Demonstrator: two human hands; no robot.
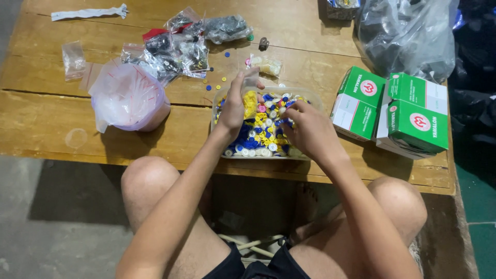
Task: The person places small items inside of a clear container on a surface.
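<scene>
A clear plastic tub (316,102) full of yellow, blue, white and pink buttons (263,135) sits at the near edge of the wooden table (46,119). My left hand (232,107) rests over the tub's left side, gripping a small clear bag (250,81) that has yellow buttons in its bottom. My right hand (311,132) lies over the tub's right side with its fingers curled down into the buttons; what the fingertips hold is hidden.
Green-and-white cardboard boxes (413,111) are stacked right of the tub. A big clear bag (408,36) lies at the back right. A pink-tinted bag (129,98), small bags of dark buttons (175,51), loose buttons (214,82) and a white zipper strip (88,13) lie left.
</scene>
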